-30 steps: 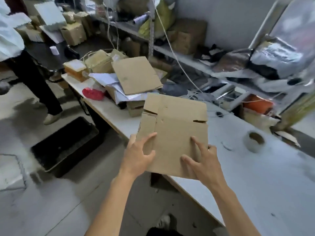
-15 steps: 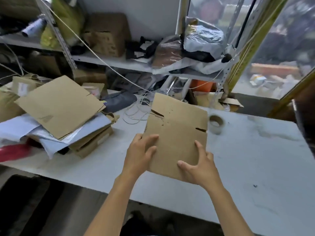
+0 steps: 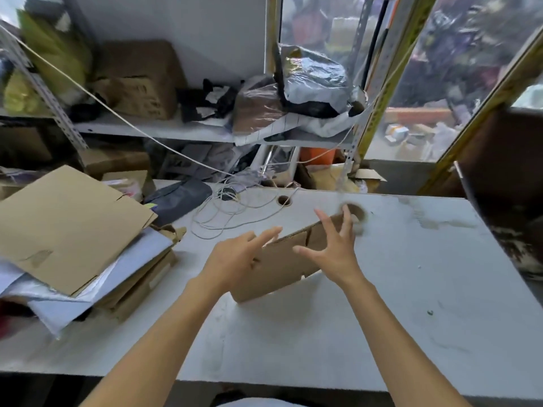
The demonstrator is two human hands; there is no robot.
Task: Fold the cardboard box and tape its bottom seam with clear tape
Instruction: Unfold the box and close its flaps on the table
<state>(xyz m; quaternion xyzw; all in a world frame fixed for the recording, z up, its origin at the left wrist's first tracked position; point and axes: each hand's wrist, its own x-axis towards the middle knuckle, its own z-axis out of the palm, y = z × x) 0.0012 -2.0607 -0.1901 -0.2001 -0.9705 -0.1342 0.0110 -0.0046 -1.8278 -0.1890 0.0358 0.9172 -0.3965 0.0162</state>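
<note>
A flat brown cardboard box (image 3: pixel 279 265) stands tilted on the white table (image 3: pixel 411 289), one lower corner near the surface. My left hand (image 3: pixel 235 259) is at its left side with fingers spread, and whether it touches the card is unclear. On the other side, my right hand (image 3: pixel 335 251) is in front of the box with fingers wide apart, not closed on it. A roll of clear tape (image 3: pixel 354 214) lies on the table just behind the box's upper right corner, partly hidden by my right fingers and blurred.
A pile of flat cardboard (image 3: pixel 67 227) and white sheets fills the table's left side. Loose white cord (image 3: pixel 232 212) lies coiled behind the box near a round cable hole (image 3: pixel 284 200). Cluttered shelves (image 3: pixel 176 127) rise behind the table.
Both hands held the flat box upright before; now their fingers have come off it and spread, and the box has dropped lower and tilted toward the table. The view has turned right.
</note>
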